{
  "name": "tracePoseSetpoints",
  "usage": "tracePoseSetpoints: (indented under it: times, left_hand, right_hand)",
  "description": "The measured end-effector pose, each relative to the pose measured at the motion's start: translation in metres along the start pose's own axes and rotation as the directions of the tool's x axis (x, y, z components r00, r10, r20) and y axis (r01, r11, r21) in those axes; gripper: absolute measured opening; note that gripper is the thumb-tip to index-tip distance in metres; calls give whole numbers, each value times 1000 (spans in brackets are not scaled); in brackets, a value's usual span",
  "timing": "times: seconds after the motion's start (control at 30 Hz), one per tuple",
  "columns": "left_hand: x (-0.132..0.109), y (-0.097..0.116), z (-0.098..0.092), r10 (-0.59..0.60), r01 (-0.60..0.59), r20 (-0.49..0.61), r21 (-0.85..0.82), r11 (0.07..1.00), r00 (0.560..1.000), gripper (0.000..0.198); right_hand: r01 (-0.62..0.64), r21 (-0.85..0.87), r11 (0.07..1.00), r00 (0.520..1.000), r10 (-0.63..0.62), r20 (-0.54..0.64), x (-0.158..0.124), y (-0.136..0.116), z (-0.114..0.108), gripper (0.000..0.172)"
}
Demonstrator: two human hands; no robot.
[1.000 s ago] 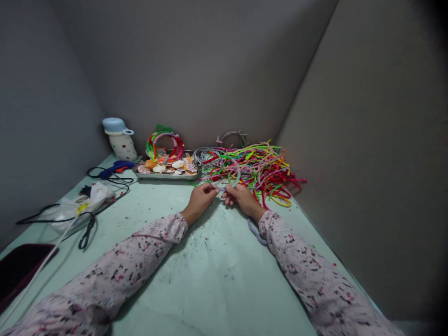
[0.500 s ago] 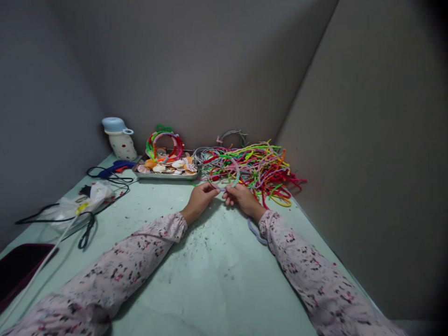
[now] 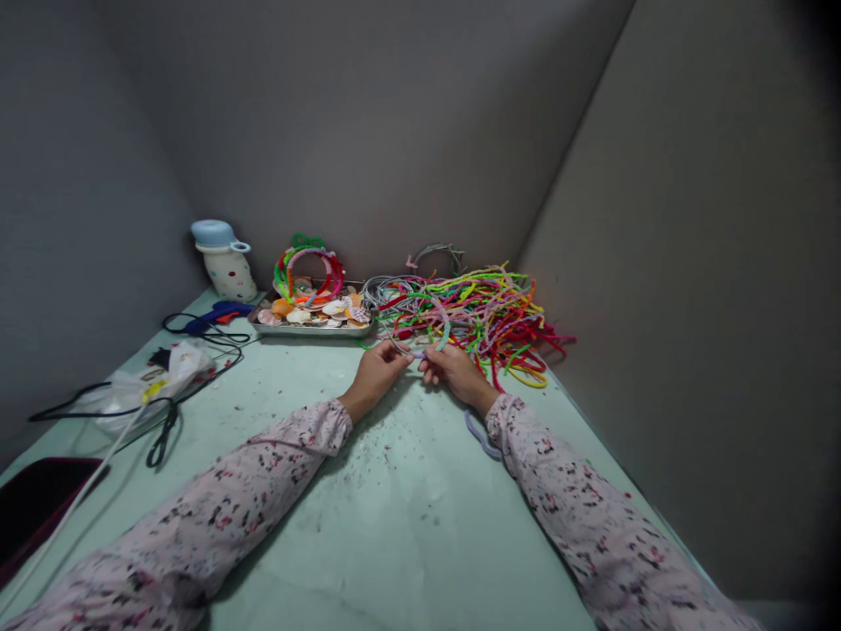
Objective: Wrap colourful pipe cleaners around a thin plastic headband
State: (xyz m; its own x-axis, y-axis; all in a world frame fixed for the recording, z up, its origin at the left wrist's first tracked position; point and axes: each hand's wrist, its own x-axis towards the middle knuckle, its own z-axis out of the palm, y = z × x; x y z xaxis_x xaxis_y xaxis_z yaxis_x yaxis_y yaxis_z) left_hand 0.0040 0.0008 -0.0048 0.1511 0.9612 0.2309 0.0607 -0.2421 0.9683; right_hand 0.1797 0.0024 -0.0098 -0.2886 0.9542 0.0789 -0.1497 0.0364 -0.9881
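Lilac strand lies on the table by your right sleeve. Farther on, your left hand and right hand both have fingers pinched on the partly wrapped hoop; it sits between them, lilac showing in the gap. Just beyond: tangled colorful strands. Left of those, a metal tray holds shells; bottle behind left.

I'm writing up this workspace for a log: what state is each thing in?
Left hand, closed on the wire hoop
Right hand, closed on the hoop
Wire hoop, partly wrapped, held between both hands
Bottle, standing, lid on
Tray, holding shells
Wrapped rings, upright over the shells
Fuzzy strips, heaped in a tangle
Plastic bag, crumpled; contents unclear
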Motion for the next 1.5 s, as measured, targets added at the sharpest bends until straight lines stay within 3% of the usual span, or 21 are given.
tracePoseSetpoints:
  times: [0.23,1.2,1.5]
  left_hand:
    - [1,-6,-2,11,-11,10,-2,1000,1000,25]
    - [-3,4,-4,-32,36,81,-54,998,996,20]
    - [-2,1,-2,10,-8,57,-38,999,998,28]
  right_hand:
    - [-1,0,1000,1000,1,-8,1,2,-1,28]
    - [-5,-24,1000,1000,6,12,-1,0,0,30]
    - [6,-17,1000,1000,-6,-14,1,2,0,27]
